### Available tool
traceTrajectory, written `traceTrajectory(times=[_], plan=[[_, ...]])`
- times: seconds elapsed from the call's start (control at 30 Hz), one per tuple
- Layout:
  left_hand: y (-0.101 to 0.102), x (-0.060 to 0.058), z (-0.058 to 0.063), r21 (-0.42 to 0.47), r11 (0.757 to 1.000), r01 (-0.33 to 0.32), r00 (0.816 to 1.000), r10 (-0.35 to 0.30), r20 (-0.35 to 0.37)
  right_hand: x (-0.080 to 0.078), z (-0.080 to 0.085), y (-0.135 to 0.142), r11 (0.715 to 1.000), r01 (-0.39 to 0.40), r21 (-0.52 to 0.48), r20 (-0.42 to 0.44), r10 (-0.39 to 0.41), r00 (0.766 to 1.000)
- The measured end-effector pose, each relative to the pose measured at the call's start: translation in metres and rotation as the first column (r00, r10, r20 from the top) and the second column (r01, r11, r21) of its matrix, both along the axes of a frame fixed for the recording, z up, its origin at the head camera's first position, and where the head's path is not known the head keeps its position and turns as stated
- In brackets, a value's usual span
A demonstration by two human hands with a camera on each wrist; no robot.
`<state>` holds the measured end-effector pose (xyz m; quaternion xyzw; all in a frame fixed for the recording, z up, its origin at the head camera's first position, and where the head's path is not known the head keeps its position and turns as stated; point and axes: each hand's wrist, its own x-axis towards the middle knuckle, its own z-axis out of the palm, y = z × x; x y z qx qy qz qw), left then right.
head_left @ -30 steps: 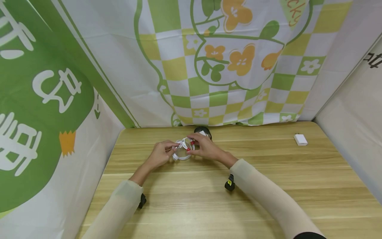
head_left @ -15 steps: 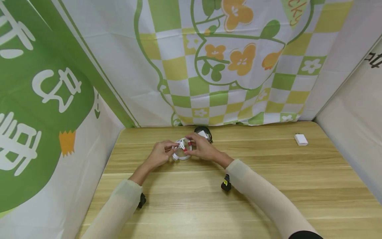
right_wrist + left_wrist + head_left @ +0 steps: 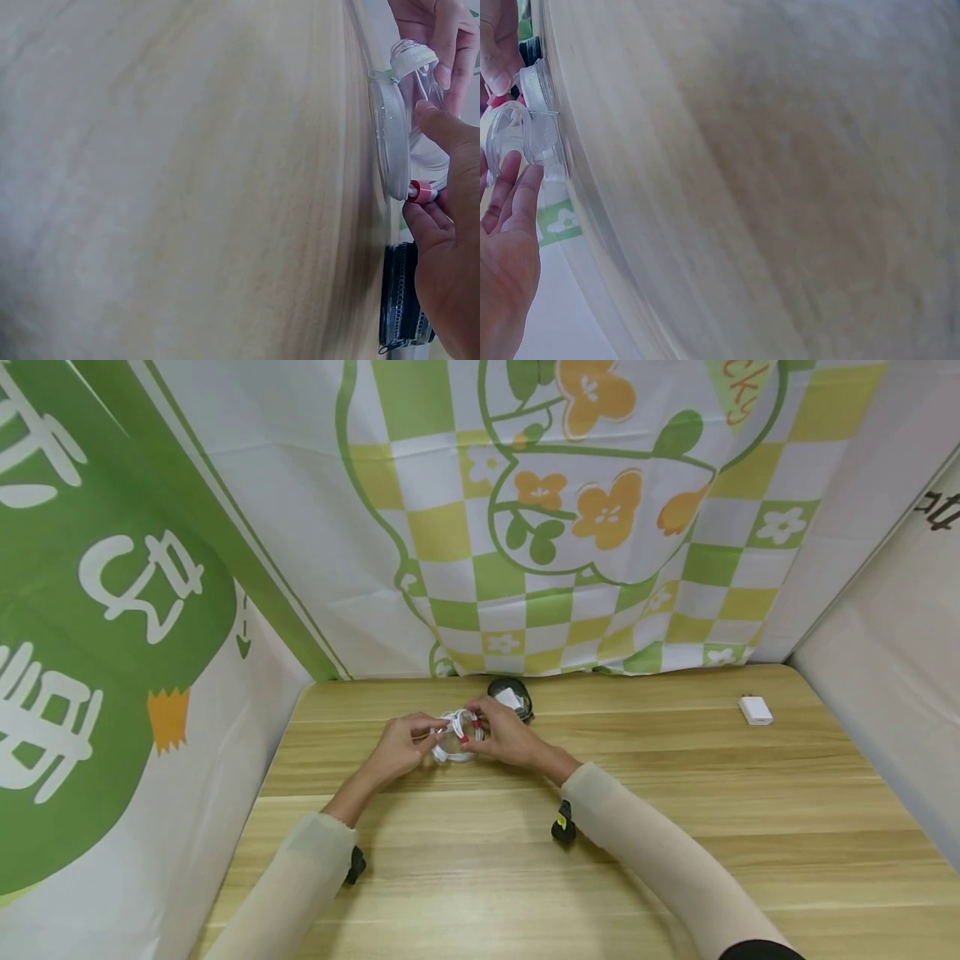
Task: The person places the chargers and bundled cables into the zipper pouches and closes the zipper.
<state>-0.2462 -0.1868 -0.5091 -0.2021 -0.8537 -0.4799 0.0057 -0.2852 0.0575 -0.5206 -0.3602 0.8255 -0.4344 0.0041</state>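
White cable (image 3: pixel 458 724), red bands (image 3: pixel 421 192); black case (image 3: pixel 401 296); white charger (image 3: pixel 756 711); light-brown streaked table (image 3: pixel 757 802); green-yellow-white checked curtain (image 3: pixel 551 606)

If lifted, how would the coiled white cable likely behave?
The white cable is probably floppy, since it is thin and curves into loops. It is likely light, as the coil's middle is open. The loops might spread if the right hand let go, as several turns lie together.
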Motion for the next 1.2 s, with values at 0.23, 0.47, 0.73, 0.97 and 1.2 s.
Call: traceTrajectory(times=[0.23,0.47,0.73,0.97,1.2], plan=[[-0.001,0.0,0.001,0.028,0.999,-0.018,1.0,0.018,-0.015,-0.001,-0.001,0.001,0.999,0.017,0.039,-0.039,-0.016,0.999],[-0.004,0.0,0.001,0.058,0.998,-0.036,0.999,0.037,-0.015,-0.002,0.0,0.001,0.992,0.043,0.121,-0.122,-0.028,0.992],[-0.009,0.001,0.001,0.033,0.998,-0.059,0.998,0.06,-0.026,-0.004,0.0,-0.002,0.979,0.027,0.2,-0.159,0.006,0.987],[-0.012,0.002,0.002,-0.006,0.999,-0.047,0.997,0.046,-0.064,-0.004,0.001,-0.004,0.974,0.028,0.226,-0.154,0.008,0.988],[-0.013,0.001,0.002,-0.059,0.998,-0.016,0.986,0.006,-0.168,-0.003,0.007,-0.005,0.969,0.006,0.245,-0.131,0.027,0.991]])
